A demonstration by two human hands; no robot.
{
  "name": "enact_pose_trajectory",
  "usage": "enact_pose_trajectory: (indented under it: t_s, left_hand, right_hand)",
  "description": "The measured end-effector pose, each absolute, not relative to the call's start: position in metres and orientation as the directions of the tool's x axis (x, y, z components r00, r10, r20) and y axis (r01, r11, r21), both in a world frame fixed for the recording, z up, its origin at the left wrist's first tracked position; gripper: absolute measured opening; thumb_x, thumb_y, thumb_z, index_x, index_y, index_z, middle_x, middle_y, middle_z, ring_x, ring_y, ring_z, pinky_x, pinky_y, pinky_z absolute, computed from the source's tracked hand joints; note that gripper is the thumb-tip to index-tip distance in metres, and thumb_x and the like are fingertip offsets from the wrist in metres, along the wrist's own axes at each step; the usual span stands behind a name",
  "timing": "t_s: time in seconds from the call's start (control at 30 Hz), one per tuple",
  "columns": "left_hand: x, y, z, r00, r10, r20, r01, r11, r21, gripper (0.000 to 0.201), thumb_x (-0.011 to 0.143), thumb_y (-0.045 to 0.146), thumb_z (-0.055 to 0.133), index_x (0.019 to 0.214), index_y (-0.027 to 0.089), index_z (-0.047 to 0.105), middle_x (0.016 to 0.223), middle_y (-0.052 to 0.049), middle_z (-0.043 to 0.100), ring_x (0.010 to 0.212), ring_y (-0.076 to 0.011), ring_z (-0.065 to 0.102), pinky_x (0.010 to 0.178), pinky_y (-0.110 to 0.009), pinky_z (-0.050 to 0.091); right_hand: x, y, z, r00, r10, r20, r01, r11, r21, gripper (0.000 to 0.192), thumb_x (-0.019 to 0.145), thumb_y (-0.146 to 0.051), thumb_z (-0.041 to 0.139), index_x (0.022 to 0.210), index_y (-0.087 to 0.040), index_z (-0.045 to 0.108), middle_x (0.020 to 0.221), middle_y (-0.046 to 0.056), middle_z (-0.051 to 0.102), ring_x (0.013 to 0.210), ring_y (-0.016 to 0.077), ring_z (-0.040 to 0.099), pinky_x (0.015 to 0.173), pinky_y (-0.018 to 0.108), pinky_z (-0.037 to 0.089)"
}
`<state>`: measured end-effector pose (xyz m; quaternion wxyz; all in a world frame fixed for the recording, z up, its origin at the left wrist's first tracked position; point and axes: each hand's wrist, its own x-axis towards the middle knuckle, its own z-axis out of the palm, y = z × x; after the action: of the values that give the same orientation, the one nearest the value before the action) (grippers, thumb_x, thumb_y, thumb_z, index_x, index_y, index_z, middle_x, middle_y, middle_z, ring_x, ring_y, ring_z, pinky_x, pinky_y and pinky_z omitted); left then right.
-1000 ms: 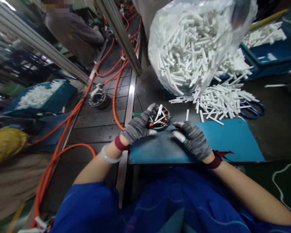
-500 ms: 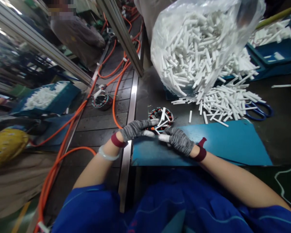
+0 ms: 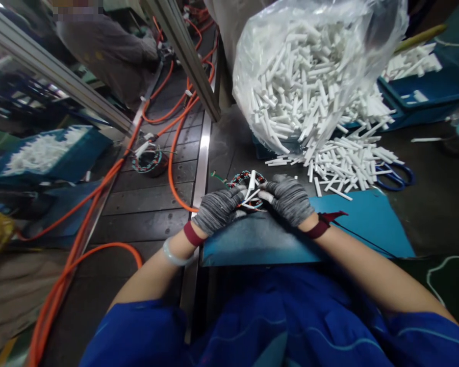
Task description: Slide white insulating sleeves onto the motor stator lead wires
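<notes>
1. Gripping from both sides, the gloved left hand (image 3: 219,208) and gloved right hand (image 3: 289,199) have their fingers curled closed around a round wound stator (image 3: 248,184) with white strips sticking out of it; it sits at the far edge of the blue mat (image 3: 352,224), between the two hands.
2. Just beyond the right hand, loose white strips (image 3: 348,160) lie scattered on the dark bench (image 3: 436,204), spilling from a big clear plastic bag (image 3: 309,71) packed with the same pieces. The bag stands close behind the stator.
3. Blue-handled scissors (image 3: 396,176) lie at the right edge of the scattered strips.
4. A blue bin (image 3: 432,94) with more white strips stands at the far right.
5. Left of the bench, a metal rail (image 3: 201,158) borders a dark slatted conveyor (image 3: 153,199). A second stator (image 3: 150,160) rests on it, well apart from the hands.
6. Orange cables (image 3: 99,204) run along the conveyor and loop near the left wrist.
7. Another blue bin of white pieces (image 3: 46,153) stands at the far left.
8. Across the line, behind a slanted aluminium beam (image 3: 183,51), another person (image 3: 107,51) in grey sits.
</notes>
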<state>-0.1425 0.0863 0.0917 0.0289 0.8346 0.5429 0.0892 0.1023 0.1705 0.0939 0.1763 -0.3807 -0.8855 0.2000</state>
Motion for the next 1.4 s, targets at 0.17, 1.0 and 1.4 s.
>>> enact_pose_trajectory:
  t_s: [0.17,1.0,1.4]
  left_hand:
    - [-0.140,0.077,0.085,0.374,0.921,0.108,0.926,-0.376,0.001,0.035,0.097,0.040,0.063,0.121,0.018,0.076,0.114,-0.017,0.079,0.093,-0.0310,0.078,0.077,-0.040,0.062]
    - [-0.125,0.008,0.110,0.523,0.777,0.349,0.786,-0.598,0.154,0.030,0.101,0.013,0.056,0.121,0.025,0.075,0.123,-0.009,0.078,0.099,-0.0198,0.079,0.077,-0.026,0.064]
    - [-0.120,0.010,0.114,0.537,0.758,0.370,0.801,-0.595,0.057,0.039,0.103,0.009,0.044,0.113,0.023,0.079,0.114,-0.007,0.081,0.090,-0.0172,0.079,0.075,-0.025,0.062]
  right_hand:
    - [0.099,0.144,0.090,-0.714,0.613,0.339,0.519,0.788,-0.332,0.031,0.106,-0.030,0.051,0.110,-0.019,0.080,0.101,0.014,0.077,0.095,0.0270,0.064,0.082,0.040,0.045]
    - [0.164,0.164,0.081,-0.514,0.796,0.321,0.459,0.571,-0.680,0.024,0.099,-0.033,0.060,0.113,-0.019,0.074,0.114,0.014,0.079,0.104,0.0295,0.075,0.095,0.049,0.060]
    - [0.166,0.089,0.078,-0.337,0.926,0.171,0.235,0.259,-0.937,0.011,0.090,-0.032,0.071,0.097,-0.025,0.075,0.094,0.002,0.081,0.085,0.0197,0.076,0.084,0.036,0.064]
